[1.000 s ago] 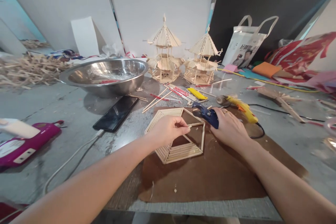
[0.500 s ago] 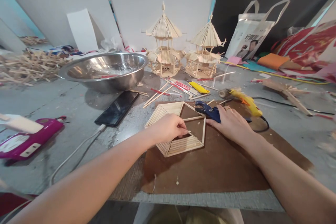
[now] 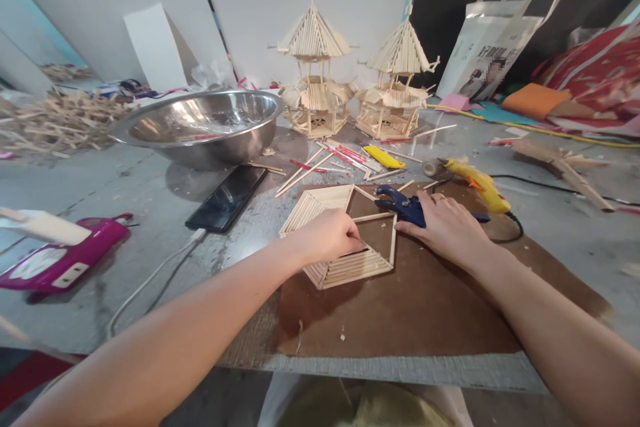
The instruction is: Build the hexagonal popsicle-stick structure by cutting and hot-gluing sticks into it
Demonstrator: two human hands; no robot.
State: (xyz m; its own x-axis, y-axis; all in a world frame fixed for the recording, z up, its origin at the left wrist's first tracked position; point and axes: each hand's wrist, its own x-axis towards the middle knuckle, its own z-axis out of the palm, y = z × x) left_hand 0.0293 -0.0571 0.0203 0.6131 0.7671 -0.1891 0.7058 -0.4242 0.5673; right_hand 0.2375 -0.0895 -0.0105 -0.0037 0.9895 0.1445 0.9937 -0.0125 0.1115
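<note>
A hexagonal frame of thin wooden sticks (image 3: 357, 268) lies on a brown mat (image 3: 400, 320), with some of its sections filled by parallel sticks. Over the frame's middle, my left hand (image 3: 337, 237) is pinched at the inner edge of the near filled section; what its fingertips hold is too small to make out. My right hand (image 3: 445, 223) rests on the blue cutter (image 3: 413, 209), its fingers around the handle, at the frame's right side. The cutter's jaws lie by the frame's upper right edge.
Two stick pavilions (image 3: 315, 103) (image 3: 395, 107) stand behind. A steel bowl (image 3: 200, 127), a phone (image 3: 227, 199) and a purple power strip (image 3: 65, 260) are at the left. A yellow glue gun (image 3: 477, 183) lies right of the cutter, near loose sticks and a yellow knife (image 3: 384, 157).
The camera view has shifted slightly. My left hand has moved a little along the near section's inner edge, still pinched. My right hand remains on the blue cutter.
</note>
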